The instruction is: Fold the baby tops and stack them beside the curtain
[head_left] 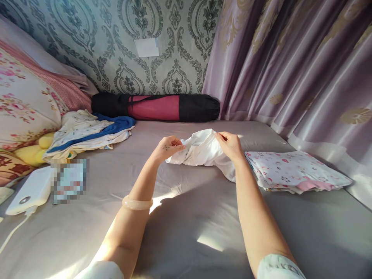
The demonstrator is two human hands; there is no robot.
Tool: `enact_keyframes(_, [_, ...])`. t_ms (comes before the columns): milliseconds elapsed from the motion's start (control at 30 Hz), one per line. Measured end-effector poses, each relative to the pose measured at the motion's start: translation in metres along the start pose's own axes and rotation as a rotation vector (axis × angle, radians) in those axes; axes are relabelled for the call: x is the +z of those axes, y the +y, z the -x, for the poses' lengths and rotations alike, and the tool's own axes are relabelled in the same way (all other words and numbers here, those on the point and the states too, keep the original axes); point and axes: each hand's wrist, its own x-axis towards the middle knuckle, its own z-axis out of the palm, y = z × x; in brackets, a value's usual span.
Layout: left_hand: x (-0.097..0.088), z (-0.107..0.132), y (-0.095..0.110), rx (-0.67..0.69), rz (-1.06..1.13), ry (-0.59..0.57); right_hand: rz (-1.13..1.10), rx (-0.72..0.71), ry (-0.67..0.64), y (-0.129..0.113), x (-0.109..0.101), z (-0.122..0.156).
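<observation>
A crumpled white cloth garment (200, 149) is held up between my two hands, just over the grey bed sheet (186, 217). My left hand (169, 148) pinches its left side, thumb and fingers pressed together. At the upper right edge, my right hand (229, 145) grips the fabric with thumb and fingertips. Part of the cloth droops down beside my right wrist and is partly hidden by it. What kind of garment it is cannot be made out.
Folded printed cloths (293, 168) lie to the right, by the purple curtain (261, 58). Loose clothes (87, 130) are piled left. A black and red rolled bag (154, 107) lies along the wall. A white power bank (31, 190) with a cable sits front left.
</observation>
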Motion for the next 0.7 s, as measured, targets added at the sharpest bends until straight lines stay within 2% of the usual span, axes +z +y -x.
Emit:
enact_keyframes(200, [0.011, -0.002, -0.004, 0.094, -0.233, 0.054, 0.001, 0.011, 0.005, -0.003, 0.001, 0.0])
enact_keyframes(300, [0.016, -0.004, -0.007, 0.096, -0.34, 0.087, 0.006, 0.01, 0.007, -0.004, 0.001, 0.0])
enact_keyframes(400, [0.017, -0.004, -0.006, 0.073, -0.519, 0.056, 0.016, 0.009, 0.0, -0.003, 0.001, 0.0])
enact_keyframes(467, [0.016, -0.004, -0.006, 0.047, -0.565, 0.047, 0.021, 0.013, -0.017, -0.002, 0.0, 0.0])
enact_keyframes(567, [0.01, -0.005, -0.008, -0.008, -0.448, 0.102, 0.01, 0.023, -0.084, 0.001, -0.005, 0.001])
enact_keyframes(700, [0.0, -0.003, -0.012, -0.046, -0.064, 0.149, -0.051, -0.011, -0.312, 0.004, -0.015, 0.004])
